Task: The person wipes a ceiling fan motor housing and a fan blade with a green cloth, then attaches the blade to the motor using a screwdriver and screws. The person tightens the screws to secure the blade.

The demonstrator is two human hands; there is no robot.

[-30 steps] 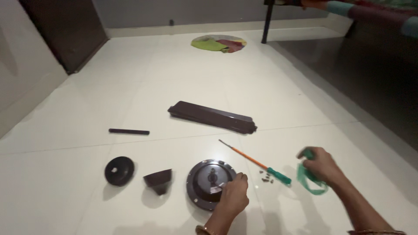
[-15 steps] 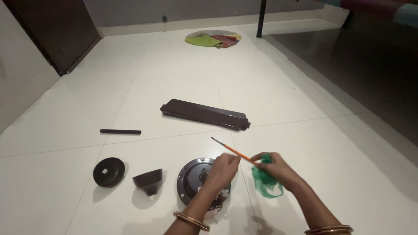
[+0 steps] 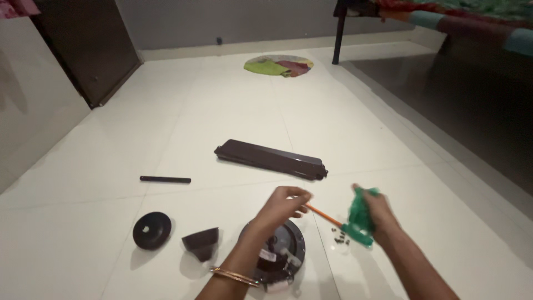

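Observation:
My right hand [image 3: 377,214] is shut on a screwdriver [image 3: 325,216] with an orange shaft and a green handle, together with a crumpled green plastic bag [image 3: 360,211]. The screwdriver is held off the floor and its shaft points left. My left hand [image 3: 283,204], with a bangle on the wrist, hovers with its fingertips pinched together right at the shaft's tip. Whether they hold anything small is not visible. Below both hands a round dark motor housing [image 3: 280,253] lies on the white floor, and several tiny screws [image 3: 340,239] lie beside it.
A dark cone-shaped cup [image 3: 201,243] and a black disc [image 3: 151,229] lie left of the housing. Farther off are a black rod [image 3: 165,179] and a long dark blade [image 3: 270,159]. A round colourful mat [image 3: 278,65], a dark door [image 3: 89,44] and a furniture leg [image 3: 337,39] are at the back.
My right hand moved left to the screwdriver and lifted it off the floor with the green bag. My left hand rose from the housing to the shaft's tip.

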